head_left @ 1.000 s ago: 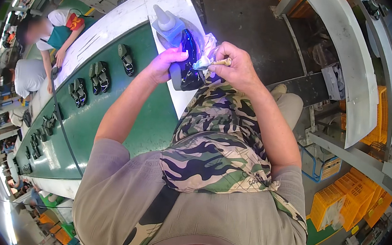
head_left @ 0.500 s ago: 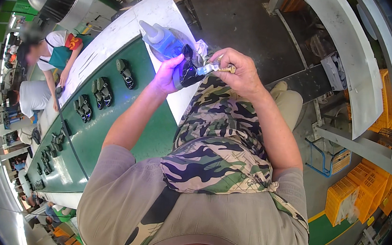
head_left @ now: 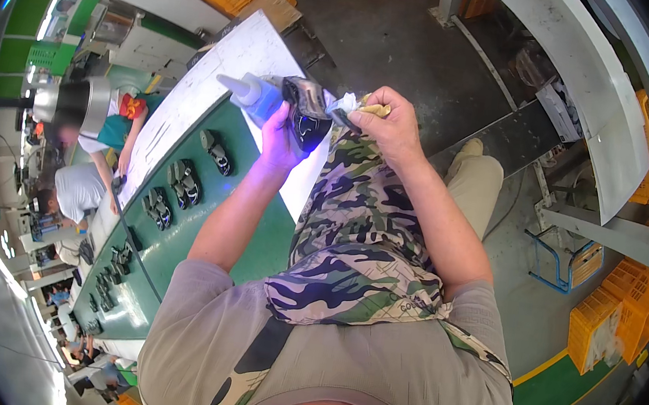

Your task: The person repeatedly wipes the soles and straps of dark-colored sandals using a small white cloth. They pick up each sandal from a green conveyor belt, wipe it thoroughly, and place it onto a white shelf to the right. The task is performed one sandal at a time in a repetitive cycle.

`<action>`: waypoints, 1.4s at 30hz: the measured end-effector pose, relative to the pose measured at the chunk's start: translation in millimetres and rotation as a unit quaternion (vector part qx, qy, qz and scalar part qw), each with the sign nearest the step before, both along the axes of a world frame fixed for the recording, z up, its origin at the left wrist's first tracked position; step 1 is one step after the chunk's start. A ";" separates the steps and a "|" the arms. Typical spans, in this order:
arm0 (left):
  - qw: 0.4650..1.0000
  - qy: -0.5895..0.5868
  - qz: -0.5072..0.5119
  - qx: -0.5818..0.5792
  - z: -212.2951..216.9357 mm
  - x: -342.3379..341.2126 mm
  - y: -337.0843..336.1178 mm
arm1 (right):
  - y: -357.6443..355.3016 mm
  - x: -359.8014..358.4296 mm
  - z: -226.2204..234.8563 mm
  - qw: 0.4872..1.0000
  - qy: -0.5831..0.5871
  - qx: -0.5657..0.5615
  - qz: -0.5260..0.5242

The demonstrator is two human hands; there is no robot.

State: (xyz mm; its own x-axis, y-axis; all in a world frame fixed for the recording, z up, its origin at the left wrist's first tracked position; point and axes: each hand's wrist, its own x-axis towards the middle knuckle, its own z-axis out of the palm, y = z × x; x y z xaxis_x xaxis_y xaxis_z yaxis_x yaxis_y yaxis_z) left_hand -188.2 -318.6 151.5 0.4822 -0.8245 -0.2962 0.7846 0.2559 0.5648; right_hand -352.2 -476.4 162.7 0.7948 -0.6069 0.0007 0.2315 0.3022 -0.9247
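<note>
My left hand [head_left: 282, 136] grips a black shoe [head_left: 307, 114], lifted over the edge of a white work board [head_left: 219, 73] and lit by a violet glow. My right hand [head_left: 390, 122] is closed on a small cloth or wipe [head_left: 350, 107] pressed against the shoe's right side. A clear squeeze bottle [head_left: 247, 92] with a white nozzle stands on the board just left of the shoe. A camouflage apron [head_left: 353, 229] covers my lap below both arms.
A green conveyor belt [head_left: 178, 242] runs away to the lower left, carrying several pairs of dark shoes [head_left: 184, 184]. Other workers [head_left: 84, 189] sit along its far side. Orange crates [head_left: 604, 323] stand on the right, beside a grey curved rail [head_left: 589, 96].
Both hands lifted the shoe up off the board and toward me. The right hand moved from the shoe's top to its side, still holding the cloth.
</note>
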 end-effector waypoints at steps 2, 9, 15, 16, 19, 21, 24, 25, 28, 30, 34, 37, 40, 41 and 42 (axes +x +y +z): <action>0.999 -0.034 0.034 0.015 1.0 -0.5 -12.8 | -6.1 -8.0 -2.1 0.999 -0.014 0.046 -0.008; 0.946 -0.322 0.022 -0.028 68.2 -4.2 -87.7 | -42.7 -40.8 -26.0 0.937 -0.151 0.308 -0.066; 0.893 -0.438 0.022 -0.100 175.6 -31.0 -228.2 | -64.0 -61.7 -130.2 0.903 -0.070 0.389 -0.167; 0.882 -0.452 0.025 -0.131 196.1 -43.1 -253.8 | -63.7 -67.9 -141.8 0.900 -0.066 0.391 -0.178; 0.856 -0.494 0.003 -0.151 265.1 -71.7 -331.4 | -66.5 -86.1 -173.7 0.898 -0.029 0.399 -0.183; 0.811 -0.560 -0.018 -0.166 299.1 -87.7 -384.8 | -72.8 -93.6 -193.2 0.902 -0.017 0.392 -0.182; 0.669 -0.730 -0.012 -0.135 330.7 -111.2 -456.1 | -84.2 -88.0 -193.1 0.908 -0.037 0.372 -0.188; 0.632 -0.770 -0.027 -0.078 342.0 -134.1 -472.6 | -90.4 -88.0 -194.7 0.906 -0.034 0.370 -0.201; 0.376 -0.920 0.070 0.092 348.3 -171.4 -514.9 | -92.6 -85.2 -201.4 0.908 -0.028 0.360 -0.213; 0.343 -0.935 -0.015 0.086 344.2 -196.9 -529.8 | -98.2 -87.0 -204.4 0.913 -0.034 0.346 -0.216; 0.410 -0.907 0.019 0.097 313.6 -155.0 -517.0 | -75.9 -80.5 -201.7 0.925 0.012 0.318 -0.207; 0.369 -0.929 0.042 -0.009 267.4 -145.2 -437.2 | -82.4 -83.8 -221.4 0.928 0.003 0.311 -0.205; 0.494 -0.859 0.033 -0.130 203.1 -120.8 -309.6 | -91.5 -88.2 -226.1 0.915 -0.016 0.331 -0.229; 0.546 -0.825 -0.003 -0.149 181.8 -104.5 -256.5 | -91.4 -92.3 -230.1 0.916 -0.018 0.340 -0.215; 0.547 -0.830 0.001 -0.109 155.4 -82.8 -201.9 | -91.6 -92.2 -232.7 0.918 -0.019 0.348 -0.191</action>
State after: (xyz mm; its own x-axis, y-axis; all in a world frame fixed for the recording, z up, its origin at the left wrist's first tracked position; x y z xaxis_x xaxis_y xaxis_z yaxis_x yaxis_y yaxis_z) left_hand -271.1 -520.5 306.9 -0.0624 -0.7518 0.6564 -0.7635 0.4595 0.4537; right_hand -444.4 -567.9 -70.0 0.5311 -0.7052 -0.4697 0.4718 0.7066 -0.5274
